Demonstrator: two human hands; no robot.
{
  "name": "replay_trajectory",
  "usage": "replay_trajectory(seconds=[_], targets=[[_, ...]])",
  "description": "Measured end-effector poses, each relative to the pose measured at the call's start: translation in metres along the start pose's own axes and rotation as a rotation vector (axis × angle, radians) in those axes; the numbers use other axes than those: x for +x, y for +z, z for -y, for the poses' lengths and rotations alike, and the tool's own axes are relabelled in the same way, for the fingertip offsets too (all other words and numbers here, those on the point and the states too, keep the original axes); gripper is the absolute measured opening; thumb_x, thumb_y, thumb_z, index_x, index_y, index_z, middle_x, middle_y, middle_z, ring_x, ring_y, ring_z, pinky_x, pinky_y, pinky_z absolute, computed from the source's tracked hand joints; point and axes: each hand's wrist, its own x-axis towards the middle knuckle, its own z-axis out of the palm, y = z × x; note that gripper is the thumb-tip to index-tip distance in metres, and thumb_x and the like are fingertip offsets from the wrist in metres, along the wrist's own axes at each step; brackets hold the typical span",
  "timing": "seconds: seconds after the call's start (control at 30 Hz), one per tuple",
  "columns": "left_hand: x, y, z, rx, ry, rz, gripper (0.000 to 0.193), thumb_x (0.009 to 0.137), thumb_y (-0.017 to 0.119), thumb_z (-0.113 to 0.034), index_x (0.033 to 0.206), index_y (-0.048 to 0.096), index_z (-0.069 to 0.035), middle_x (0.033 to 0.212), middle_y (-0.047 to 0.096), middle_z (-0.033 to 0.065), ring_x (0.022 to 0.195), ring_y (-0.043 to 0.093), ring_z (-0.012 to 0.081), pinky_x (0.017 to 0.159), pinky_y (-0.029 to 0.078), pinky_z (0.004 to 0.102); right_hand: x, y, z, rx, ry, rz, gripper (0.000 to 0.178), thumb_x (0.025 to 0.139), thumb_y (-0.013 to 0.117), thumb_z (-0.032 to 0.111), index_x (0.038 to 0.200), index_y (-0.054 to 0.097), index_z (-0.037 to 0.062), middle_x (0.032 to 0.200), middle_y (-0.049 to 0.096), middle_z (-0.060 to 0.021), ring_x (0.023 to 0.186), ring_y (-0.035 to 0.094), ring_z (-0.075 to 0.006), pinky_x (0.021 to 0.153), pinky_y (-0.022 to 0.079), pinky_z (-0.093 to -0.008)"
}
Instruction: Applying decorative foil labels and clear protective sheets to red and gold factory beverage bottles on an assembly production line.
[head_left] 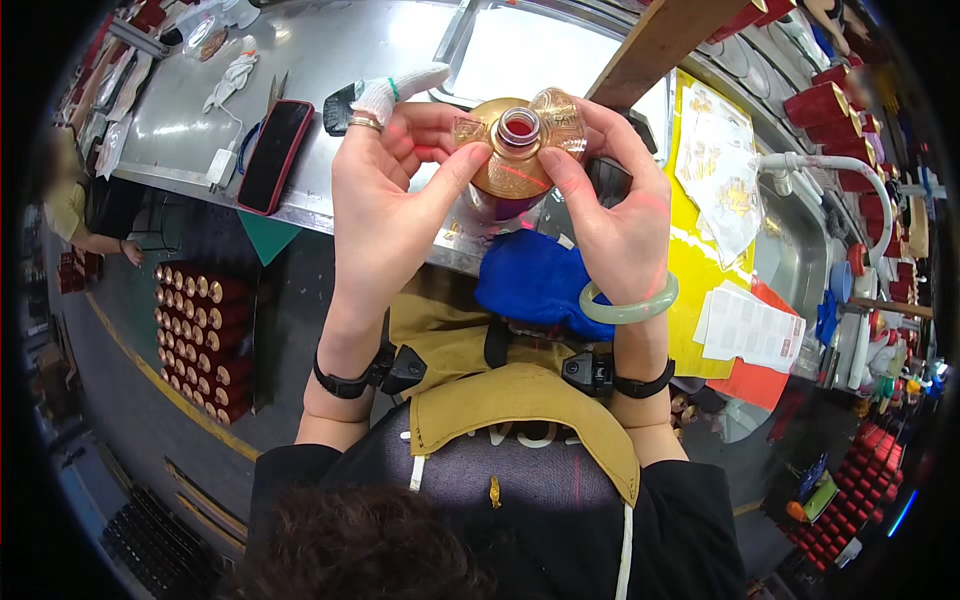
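Observation:
A bottle (508, 180) with a gold shoulder and a darker body stands at the bench edge before me, its neck uncapped and reddish inside. A gold-patterned, partly see-through decal (558, 112) curves around its shoulder below the neck. On the left, my left hand (395, 190) pinches one end between thumb and fingers; a white fabric cover sits on its raised index finger. My right hand (615, 205), with a pale green bangle at the wrist, grips the other end, its thumb pressing near the bottle's shoulder. The bottle's lower part is mostly hidden.
A red-edged phone (275, 157), scissors (277, 92) and a white glove (236, 78) lie on the metal bench at left. A blue cloth (535, 285) is near my lap. At right are decal sheets (715, 160), papers (752, 325) and a sink (795, 265) with a white faucet (825, 165).

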Motion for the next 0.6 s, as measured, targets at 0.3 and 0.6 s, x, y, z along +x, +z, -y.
replay_trajectory(seconds=[0.3, 0.6], targets=[[0.001, 0.000, -0.004, 0.005, -0.004, -0.001, 0.059, 0.087, 0.073, 0.008, 0.141, 0.047, 0.005, 0.113, 0.066, 0.0107, 0.101, 0.064, 0.0127, 0.088, 0.051, 0.0251, 0.001, 0.007, -0.004, -0.190, -0.102, -0.004, 0.050, 0.077, 0.087, 0.014, 0.119, 0.066, 0.0003, 0.113, 0.063, -0.0114, 0.096, 0.061, -0.0202, 0.079, 0.051, -0.0312], [0.007, 0.000, 0.005, -0.110, -0.035, -0.012, 0.042, 0.090, 0.071, 0.006, 0.127, 0.050, 0.005, 0.105, 0.069, 0.0102, 0.090, 0.063, 0.0099, 0.079, 0.052, 0.0236, -0.003, 0.010, 0.000, 0.086, 0.150, 0.105, 0.057, 0.081, 0.083, 0.012, 0.133, 0.061, 0.0013, 0.125, 0.063, -0.0134, 0.116, 0.060, -0.0245, 0.101, 0.047, -0.0343]])
